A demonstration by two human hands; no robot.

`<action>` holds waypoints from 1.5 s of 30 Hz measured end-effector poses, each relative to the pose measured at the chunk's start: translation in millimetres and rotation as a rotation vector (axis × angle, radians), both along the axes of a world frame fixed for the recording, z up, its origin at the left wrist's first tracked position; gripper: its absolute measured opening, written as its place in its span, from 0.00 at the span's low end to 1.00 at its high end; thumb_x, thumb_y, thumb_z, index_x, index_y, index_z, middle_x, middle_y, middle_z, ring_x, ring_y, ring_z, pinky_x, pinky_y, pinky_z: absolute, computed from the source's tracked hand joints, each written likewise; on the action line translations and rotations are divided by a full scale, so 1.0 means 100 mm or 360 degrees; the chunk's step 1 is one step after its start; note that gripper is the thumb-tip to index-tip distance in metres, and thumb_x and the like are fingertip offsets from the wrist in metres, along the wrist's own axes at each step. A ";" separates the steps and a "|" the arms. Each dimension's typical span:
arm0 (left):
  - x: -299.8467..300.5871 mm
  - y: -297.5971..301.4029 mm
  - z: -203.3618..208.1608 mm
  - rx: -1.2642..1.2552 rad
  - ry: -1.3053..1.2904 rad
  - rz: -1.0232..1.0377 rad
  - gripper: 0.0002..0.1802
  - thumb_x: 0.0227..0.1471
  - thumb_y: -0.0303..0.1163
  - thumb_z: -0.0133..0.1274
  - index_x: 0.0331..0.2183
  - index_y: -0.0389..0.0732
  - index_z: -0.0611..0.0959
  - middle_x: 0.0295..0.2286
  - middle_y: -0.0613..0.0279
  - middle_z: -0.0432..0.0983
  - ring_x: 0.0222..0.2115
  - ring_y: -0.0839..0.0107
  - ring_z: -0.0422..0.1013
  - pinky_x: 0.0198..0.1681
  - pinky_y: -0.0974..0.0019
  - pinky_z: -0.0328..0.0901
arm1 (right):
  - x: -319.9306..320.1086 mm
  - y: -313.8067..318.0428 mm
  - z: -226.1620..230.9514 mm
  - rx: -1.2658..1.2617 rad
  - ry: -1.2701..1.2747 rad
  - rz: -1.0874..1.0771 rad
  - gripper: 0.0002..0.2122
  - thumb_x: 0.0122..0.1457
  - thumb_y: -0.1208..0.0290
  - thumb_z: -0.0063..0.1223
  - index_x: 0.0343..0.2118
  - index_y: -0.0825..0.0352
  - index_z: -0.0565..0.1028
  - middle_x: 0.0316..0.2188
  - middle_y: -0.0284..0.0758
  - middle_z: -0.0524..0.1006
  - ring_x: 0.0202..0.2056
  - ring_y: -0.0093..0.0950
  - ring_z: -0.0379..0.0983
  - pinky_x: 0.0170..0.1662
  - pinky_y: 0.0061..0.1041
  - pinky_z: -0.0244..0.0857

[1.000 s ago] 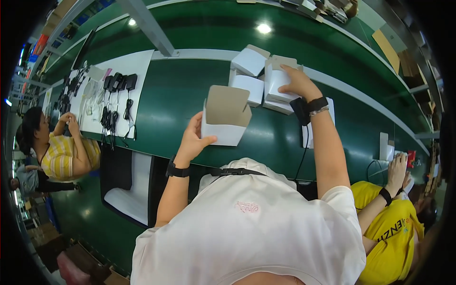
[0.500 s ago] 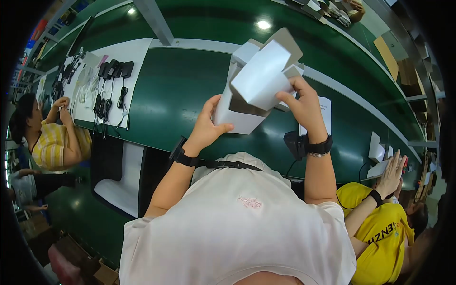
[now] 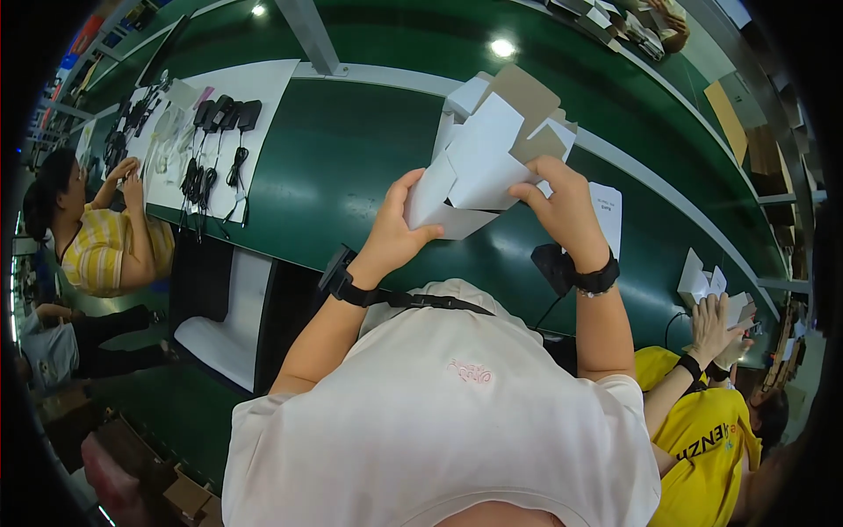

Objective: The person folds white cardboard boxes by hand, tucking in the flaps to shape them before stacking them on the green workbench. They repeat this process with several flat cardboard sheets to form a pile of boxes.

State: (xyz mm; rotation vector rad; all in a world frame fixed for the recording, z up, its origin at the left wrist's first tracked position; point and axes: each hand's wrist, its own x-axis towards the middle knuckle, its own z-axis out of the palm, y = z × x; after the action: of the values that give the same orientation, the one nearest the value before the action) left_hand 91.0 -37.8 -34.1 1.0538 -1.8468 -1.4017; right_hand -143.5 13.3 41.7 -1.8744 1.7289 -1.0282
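In front of me, above the green table, I hold a white cardboard box (image 3: 481, 156) with its flaps partly folded and grey-brown inner faces showing. My left hand (image 3: 399, 227) grips its lower left side, thumb on the near face. At the right, my right hand (image 3: 560, 200) pinches a flap between thumb and fingers. More white cardboard (image 3: 465, 95) shows just behind the box; whether it belongs to the same box I cannot tell. Close to my right wrist lies a black device (image 3: 553, 269) with a cable.
A white booklet (image 3: 608, 215) lies right of my right hand. Black power adapters (image 3: 230, 114) with coiled cables rest on a white sheet at left, by a person in yellow stripes (image 3: 105, 250). At right, a co-worker in yellow (image 3: 702, 439) handles small white boxes (image 3: 694, 279).
The raised flap panel has come down against the box opening, narrowing the dark gap. My right hand has moved slightly down with it. The co-worker's hands at right have lowered onto a white box.
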 end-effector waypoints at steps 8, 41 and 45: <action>0.10 -0.06 -0.09 0.0287 0.0233 -0.0036 0.42 0.33 0.21 0.61 0.52 0.37 0.61 0.48 0.54 0.62 0.49 0.64 0.61 0.52 0.64 0.57 | 0.20 -0.10 -0.19 -0.0355 0.0297 0.0024 0.11 0.46 0.73 0.60 0.31 0.70 0.71 0.27 0.40 0.73 0.31 0.36 0.70 0.30 0.27 0.65; 0.46 0.00 -0.22 -0.0091 0.0066 0.0125 0.46 0.26 0.34 0.65 0.50 0.37 0.63 0.46 0.49 0.60 0.49 0.53 0.57 0.53 0.59 0.54 | 0.35 -0.42 -0.15 0.0480 0.0181 0.0653 0.07 0.49 0.76 0.52 0.24 0.75 0.69 0.17 0.47 0.68 0.20 0.44 0.63 0.25 0.33 0.57; 0.61 -0.06 -0.20 0.0134 0.0052 0.0148 0.46 0.26 0.36 0.67 0.49 0.37 0.64 0.47 0.50 0.61 0.50 0.54 0.57 0.53 0.58 0.54 | 0.55 -0.61 -0.04 0.0651 0.0333 0.0690 0.07 0.48 0.76 0.53 0.22 0.75 0.68 0.17 0.48 0.69 0.20 0.45 0.64 0.25 0.34 0.58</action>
State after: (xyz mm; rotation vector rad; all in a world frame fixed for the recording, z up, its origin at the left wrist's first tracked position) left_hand 151.6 -43.5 -54.6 1.1370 -1.7069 -1.4437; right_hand -88.9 -48.0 38.0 -1.9986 1.4027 -0.2984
